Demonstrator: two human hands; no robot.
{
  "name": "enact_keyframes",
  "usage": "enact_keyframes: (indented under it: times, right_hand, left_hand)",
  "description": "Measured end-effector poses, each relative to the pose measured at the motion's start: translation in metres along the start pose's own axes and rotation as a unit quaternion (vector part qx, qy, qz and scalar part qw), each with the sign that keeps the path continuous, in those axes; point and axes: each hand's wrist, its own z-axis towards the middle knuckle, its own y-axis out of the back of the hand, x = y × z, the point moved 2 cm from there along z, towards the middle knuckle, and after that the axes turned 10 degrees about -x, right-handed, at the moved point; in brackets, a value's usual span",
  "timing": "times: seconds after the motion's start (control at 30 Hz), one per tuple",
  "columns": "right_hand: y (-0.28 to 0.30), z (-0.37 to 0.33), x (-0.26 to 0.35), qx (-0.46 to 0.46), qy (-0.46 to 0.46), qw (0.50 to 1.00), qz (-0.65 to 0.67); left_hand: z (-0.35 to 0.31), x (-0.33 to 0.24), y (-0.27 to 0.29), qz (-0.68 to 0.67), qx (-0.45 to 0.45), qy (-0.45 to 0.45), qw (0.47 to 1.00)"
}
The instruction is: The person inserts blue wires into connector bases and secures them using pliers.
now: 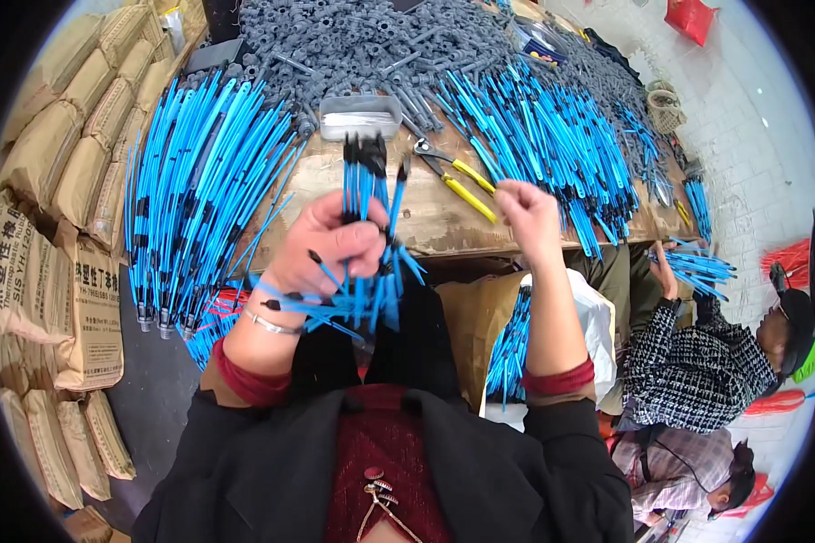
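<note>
My left hand (326, 244) is closed round a loose bundle of thin blue plastic strips with black tips (364, 181). Most of the strips point upward, while a few stick out sideways under the fingers. My right hand (532, 217) is raised over the table's near edge, to the right of the bundle. Its fingers are pinched together; what they hold, if anything, is too small to make out. Between the hands, pliers with yellow handles (469, 201) lie on the wooden table (439, 233). A pile of similar blue strips (552, 145) lies just beyond my right hand.
More blue strips (195, 181) fan out at the left. Grey plastic fittings (335, 41) are heaped behind a grey tray (330, 129) of thin white sticks. An open sack (593, 312) holds blue strips by my right forearm. Paper sacks (41, 154) line the left; co-workers (697, 362) sit at right.
</note>
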Motion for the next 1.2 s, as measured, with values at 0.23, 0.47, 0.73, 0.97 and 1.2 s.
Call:
enact_keyframes:
  times: [0.23, 0.47, 0.73, 0.97, 1.2]
  right_hand:
    - [-0.066, 0.073, -0.005, -0.124, 0.263, 0.845, -0.448]
    - [-0.057, 0.088, -0.008, -0.096, 0.204, 0.834, -0.503]
    - [0.053, 0.084, 0.061, -0.098, 0.150, 0.822, -0.540]
    - [0.078, 0.023, 0.132, -0.064, 0.124, 0.990, 0.029]
    - [-0.028, -0.046, 0.078, 0.206, 0.075, 0.975, 0.031]
  left_hand:
    - [-0.009, 0.012, -0.021, 0.052, -0.162, -0.057, 0.984]
    - [0.028, 0.011, 0.019, 0.007, -0.151, -0.003, 0.989]
    - [0.034, 0.015, 0.012, -0.031, -0.194, 0.016, 0.980]
    - [0.036, 0.013, 0.032, -0.051, -0.210, 0.050, 0.975]
    - [0.031, 0.013, 0.011, -0.088, -0.134, 0.046, 0.986]
